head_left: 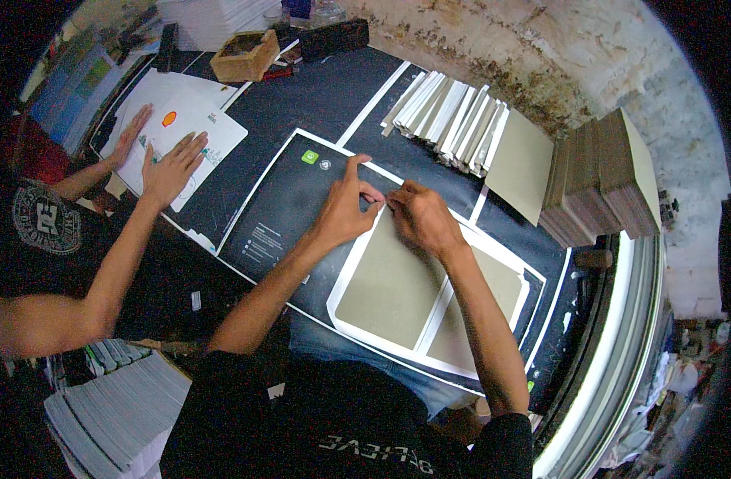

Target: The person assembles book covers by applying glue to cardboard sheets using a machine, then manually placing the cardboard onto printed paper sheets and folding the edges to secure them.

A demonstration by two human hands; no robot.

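Note:
In front of me lies a white cover sheet (345, 281) with two grey-brown boards on it, a larger board (389, 279) and a smaller board (471, 339), parted by a white strip. My left hand (347, 209) is at the sheet's far left corner, its index finger stretched out and its thumb apart from it. Right beside it, my right hand (421, 219) has its fingers pinched together at the far edge of the larger board. Whatever is between those fingertips is hidden. Beneath the sheet is a dark printed panel (282, 209) with white borders.
At left, another person's hands (170, 172) lie flat on white printed sheets (214, 132). Beyond my hands stand a row of folded paper strips (449, 120), a loose board (519, 164) and stacked boards (597, 184). A wooden box (243, 57) sits at the back; a paper stack (118, 403) is lower left.

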